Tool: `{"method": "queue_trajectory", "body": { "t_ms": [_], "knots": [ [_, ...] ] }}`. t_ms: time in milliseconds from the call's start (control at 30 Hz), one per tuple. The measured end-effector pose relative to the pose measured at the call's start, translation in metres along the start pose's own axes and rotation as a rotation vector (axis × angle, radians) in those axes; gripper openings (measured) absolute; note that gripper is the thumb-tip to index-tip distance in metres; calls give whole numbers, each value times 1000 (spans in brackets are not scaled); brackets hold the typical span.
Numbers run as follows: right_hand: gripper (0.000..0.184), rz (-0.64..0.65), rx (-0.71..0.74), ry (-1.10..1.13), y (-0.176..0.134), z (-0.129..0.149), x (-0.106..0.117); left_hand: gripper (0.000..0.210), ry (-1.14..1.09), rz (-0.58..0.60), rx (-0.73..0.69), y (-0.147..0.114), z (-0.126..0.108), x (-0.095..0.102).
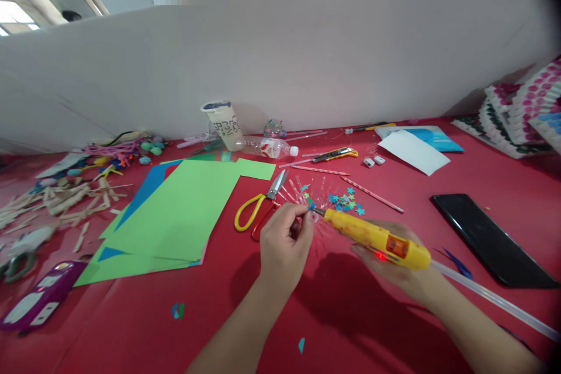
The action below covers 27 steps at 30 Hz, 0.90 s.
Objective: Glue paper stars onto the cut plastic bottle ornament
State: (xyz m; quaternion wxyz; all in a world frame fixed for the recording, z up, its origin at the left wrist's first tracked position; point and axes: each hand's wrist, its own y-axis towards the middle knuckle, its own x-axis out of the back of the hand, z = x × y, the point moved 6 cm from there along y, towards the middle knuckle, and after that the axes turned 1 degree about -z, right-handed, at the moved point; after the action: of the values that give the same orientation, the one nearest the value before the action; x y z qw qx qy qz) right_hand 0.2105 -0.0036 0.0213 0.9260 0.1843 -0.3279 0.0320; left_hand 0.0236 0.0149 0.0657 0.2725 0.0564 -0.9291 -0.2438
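Observation:
My right hand (394, 239) is wrapped round a yellow hot glue gun (368, 236), whose red light glows and whose clear glue stick (495, 298) trails out at the back. The nozzle meets a small blue paper star (311, 205) pinched between the thumb and forefinger of my left hand (287, 236). Just beyond the nozzle lies a cluster of blue and green paper stars (346, 201), along with thin clear plastic strips that fan out on the table. Scissors (263, 201) with yellow and red handles rest beside my left hand.
Green paper sheets (170, 210) cover the left of the red table (144, 327). A paper cup (223, 125), a plastic bottle (267, 146) and a utility knife (335, 155) lie toward the white partition (280, 58). At right is a black phone (491, 239).

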Motion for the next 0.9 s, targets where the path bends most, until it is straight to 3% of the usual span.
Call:
{"method": "queue_trajectory", "body": {
  "t_ms": [233,300,367,500,567,700,767,833,900],
  "knots": [
    [16,42,12,-90,1,6,1,14,242,-29,-382,-4,-14,3],
    [19,37,16,-125,2,8,2,16,232,-21,-414,-4,-17,4],
    [20,10,61,-153,3,11,4,11,133,-16,-289,-1,-14,5],
    [18,-27,78,-140,6,16,11,10,-247,0,218,6,11,5],
    [16,18,39,-108,6,24,13,13,-418,-4,364,8,19,6],
    [12,271,92,-57,2,56,2,13,-563,-91,394,18,21,26],
    [25,458,106,-76,-3,67,-13,13,-561,-111,380,24,18,37],
    [30,590,110,-120,-7,71,-31,13,-538,-69,374,29,13,42],
    [32,630,173,-162,-6,72,-49,12,-492,23,372,33,9,41]
  ]
}}
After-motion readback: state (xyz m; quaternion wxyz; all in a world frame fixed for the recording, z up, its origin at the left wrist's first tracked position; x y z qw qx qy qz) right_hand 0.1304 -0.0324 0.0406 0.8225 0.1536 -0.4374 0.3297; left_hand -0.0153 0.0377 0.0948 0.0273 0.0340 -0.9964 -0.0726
